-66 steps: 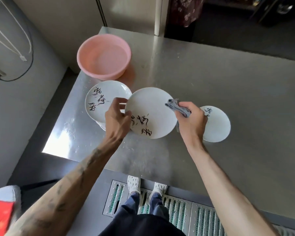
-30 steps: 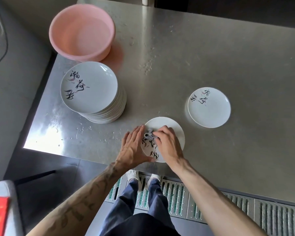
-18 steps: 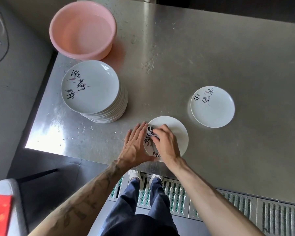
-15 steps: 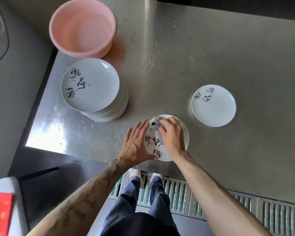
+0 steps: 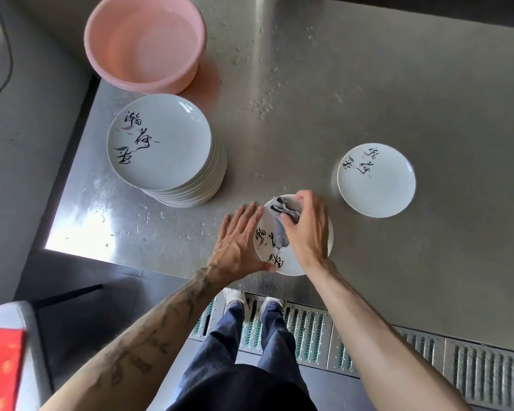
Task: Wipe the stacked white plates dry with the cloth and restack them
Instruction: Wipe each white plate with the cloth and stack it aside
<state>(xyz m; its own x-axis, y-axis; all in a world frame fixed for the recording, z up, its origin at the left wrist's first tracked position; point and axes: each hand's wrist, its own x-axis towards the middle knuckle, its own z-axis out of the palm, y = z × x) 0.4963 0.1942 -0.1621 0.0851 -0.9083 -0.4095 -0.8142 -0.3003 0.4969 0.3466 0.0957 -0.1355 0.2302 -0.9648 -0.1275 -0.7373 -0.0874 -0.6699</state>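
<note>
A white plate (image 5: pixel 269 256) with black brush lettering lies near the steel table's front edge. My left hand (image 5: pixel 238 241) lies flat against its left rim, fingers straight, thumb at the near rim. My right hand (image 5: pixel 306 229) grips a crumpled grey cloth (image 5: pixel 282 229) and presses it on the plate's far half. A tall stack of matching white plates (image 5: pixel 161 143) stands at the left of the table. One single plate (image 5: pixel 376 180) lies apart to the right.
A pink plastic basin (image 5: pixel 144 40) sits at the table's back left, behind the stack. The steel table (image 5: pixel 368 84) carries water drops around the plates. A slotted floor grate (image 5: pixel 398 351) runs below the front edge by my feet.
The plate, held up in the air 2.2 s ago, now lies by the front edge. My right hand has slid the cloth from the plate's middle toward its far rim; my left hand stays put.
</note>
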